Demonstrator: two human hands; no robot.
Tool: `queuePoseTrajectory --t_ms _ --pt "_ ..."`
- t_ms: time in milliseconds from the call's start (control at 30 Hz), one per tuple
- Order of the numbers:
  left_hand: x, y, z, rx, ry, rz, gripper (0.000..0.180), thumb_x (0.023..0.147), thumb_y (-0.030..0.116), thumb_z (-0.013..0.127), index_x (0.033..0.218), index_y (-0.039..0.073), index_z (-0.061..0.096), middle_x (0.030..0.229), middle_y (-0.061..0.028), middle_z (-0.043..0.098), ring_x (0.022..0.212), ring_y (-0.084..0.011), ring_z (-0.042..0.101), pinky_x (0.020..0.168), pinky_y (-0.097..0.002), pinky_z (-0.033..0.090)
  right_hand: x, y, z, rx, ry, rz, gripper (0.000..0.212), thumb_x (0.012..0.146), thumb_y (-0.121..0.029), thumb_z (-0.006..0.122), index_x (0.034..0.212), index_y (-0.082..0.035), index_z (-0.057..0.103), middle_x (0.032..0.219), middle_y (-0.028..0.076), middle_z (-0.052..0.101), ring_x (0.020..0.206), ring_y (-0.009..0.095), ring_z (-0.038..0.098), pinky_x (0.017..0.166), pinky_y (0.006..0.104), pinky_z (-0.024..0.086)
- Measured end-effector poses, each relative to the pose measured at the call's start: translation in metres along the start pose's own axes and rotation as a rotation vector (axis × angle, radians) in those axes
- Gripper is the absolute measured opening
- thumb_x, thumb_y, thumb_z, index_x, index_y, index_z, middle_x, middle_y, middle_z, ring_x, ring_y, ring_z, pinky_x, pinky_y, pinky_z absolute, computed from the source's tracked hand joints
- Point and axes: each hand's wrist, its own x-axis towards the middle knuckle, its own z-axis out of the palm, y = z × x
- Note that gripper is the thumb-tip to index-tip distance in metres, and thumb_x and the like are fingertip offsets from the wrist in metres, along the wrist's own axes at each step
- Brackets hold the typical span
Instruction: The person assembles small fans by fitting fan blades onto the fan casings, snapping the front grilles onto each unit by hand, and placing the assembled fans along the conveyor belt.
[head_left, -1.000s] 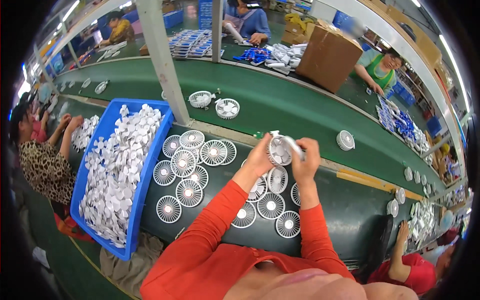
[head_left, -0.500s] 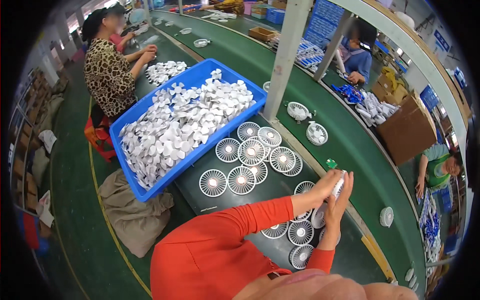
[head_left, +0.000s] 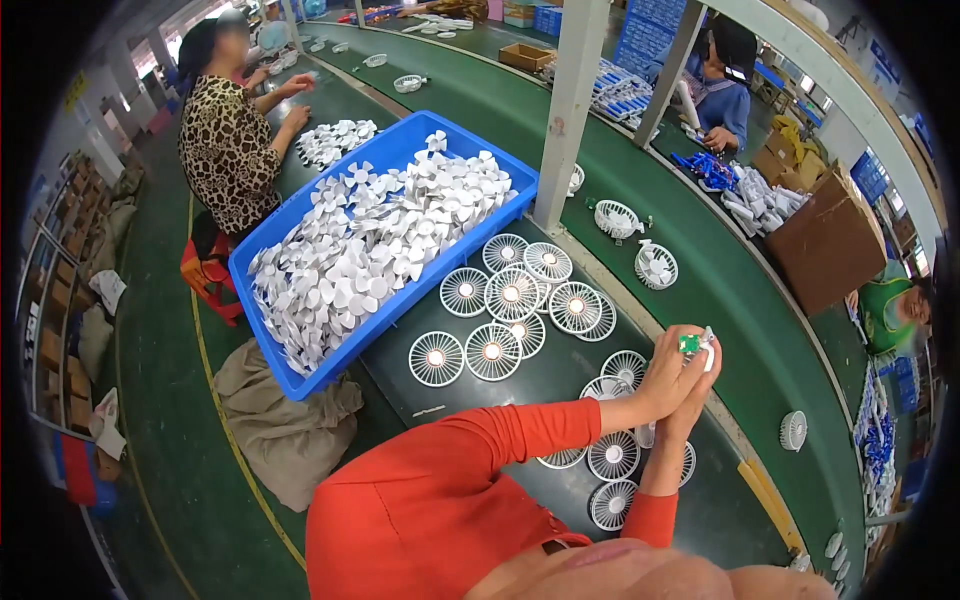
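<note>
Over the near edge of the conveyor, my left hand (head_left: 662, 378) and my right hand (head_left: 692, 398) close together around a white fan housing (head_left: 709, 356). A small green circuit board (head_left: 689, 344) sticks out at its top, by the fingers of my left hand. Most of the housing is hidden by my hands. Under and beside my forearms lie several round white fan grilles (head_left: 613, 455). Another group of white grilles (head_left: 511, 294), some overlapping, lies on the dark table farther left.
A blue tray (head_left: 262, 330) heaped with white fan blades (head_left: 365, 250) stands left of the grilles. A white post (head_left: 570, 115) rises at the conveyor (head_left: 720, 310), which carries several fan housings (head_left: 656, 265). Co-workers sit at the far left and across the belt; a cardboard box (head_left: 828, 240) stands there.
My hands have turned the fan housing, so the circuit board now sits at my left fingers and a white piece shows beside it. The view has shifted slightly.
</note>
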Motion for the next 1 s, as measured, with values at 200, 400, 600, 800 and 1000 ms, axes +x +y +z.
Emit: queuePoseTrajectory --t_ms 200,400,600,800,1000 --pt "0.004 -0.033 -0.008 0.101 -0.317 -0.136 0.046 0.094 0.029 0.049 0.127 -0.001 0.04 0.125 -0.0237 0.045 0.117 -0.0396 0.042 0.101 -0.044 0.032 0.018 0.007 -0.038 -0.256 -0.054 -0.037 0.047 0.097 -0.031 0.045 0.134 -0.003 0.041 0.132 0.016 0.046 0.122 0.026 0.044 0.104 0.0355 0.032" --pt "0.055 -0.039 -0.036 0.495 -0.435 -0.035 0.058 0.084 0.03 0.06 0.129 0.0 0.042 0.134 -0.0234 0.038 0.122 -0.0414 0.035 0.101 -0.0477 0.034 0.008 0.014 -0.088 -1.126 0.303 -0.224 0.053 0.082 -0.016 0.067 0.13 -0.004 0.048 0.131 0.03 0.042 0.119 0.043 0.044 0.1 0.0462 0.035" --pt "0.118 -0.104 -0.037 0.806 -0.273 -0.119 0.057 0.081 0.029 0.065 0.126 0.001 0.046 0.132 -0.0206 0.04 0.123 -0.0381 0.036 0.096 -0.0532 0.036 -0.035 -0.029 -0.033 -0.634 -0.473 -0.1 0.063 0.067 -0.016 0.076 0.125 -0.009 0.053 0.135 0.018 0.046 0.123 0.036 0.043 0.104 0.0428 0.034" --pt "0.124 -0.135 -0.031 0.912 -0.406 -0.104 0.037 0.077 0.015 0.064 0.111 0.004 0.057 0.114 -0.0168 0.052 0.113 -0.0355 0.046 0.091 -0.0469 0.044 -0.046 -0.014 -0.024 -0.821 -0.563 -0.108 0.071 0.063 -0.024 0.08 0.127 -0.011 0.053 0.132 0.015 0.048 0.117 0.032 0.047 0.098 0.0425 0.034" --pt "0.111 -0.132 -0.017 0.855 -0.432 0.01 0.025 0.077 0.004 0.057 0.102 -0.001 0.051 0.1 -0.0222 0.058 0.094 -0.0383 0.06 0.08 -0.0443 0.05 -0.045 -0.033 -0.043 -0.837 -0.614 0.0 0.089 0.051 -0.013 0.084 0.132 -0.01 0.047 0.132 0.018 0.048 0.121 0.035 0.044 0.101 0.0432 0.034"
